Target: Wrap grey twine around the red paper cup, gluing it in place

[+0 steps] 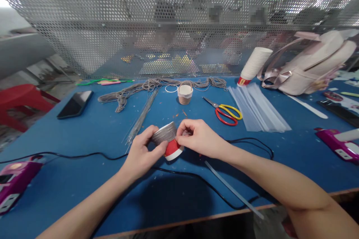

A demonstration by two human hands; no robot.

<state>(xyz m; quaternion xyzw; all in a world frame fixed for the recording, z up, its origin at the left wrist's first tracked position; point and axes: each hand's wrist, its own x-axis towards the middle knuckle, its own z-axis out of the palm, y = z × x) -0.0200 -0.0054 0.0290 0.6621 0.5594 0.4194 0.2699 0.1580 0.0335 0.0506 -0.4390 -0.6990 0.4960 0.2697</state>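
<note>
A red and white paper cup (173, 149), partly wrapped in grey cord (166, 133), is tilted above the blue table. My left hand (144, 151) grips it from the left, thumb on the front and fingers behind. On its right side my right hand (196, 138) is closed, thumb and index finger pinched at the edge of the wrapped cord. The bit of cord inside that pinch is mostly hidden. Just beyond the hands stands a small cup-shaped basket (184, 95) with a white inside. Scissors (224, 110) with red and yellow handles lie to the right of it.
Grey cord bundles (157, 84) stretch along the back, near thin wires (143, 115). A phone (75, 104) lies left. Rightward are translucent strips (259, 108), stacked paper cups (256, 63) and a backpack (311, 63). Purple power strips (339, 143) and a black cable (193, 174) occupy the near area.
</note>
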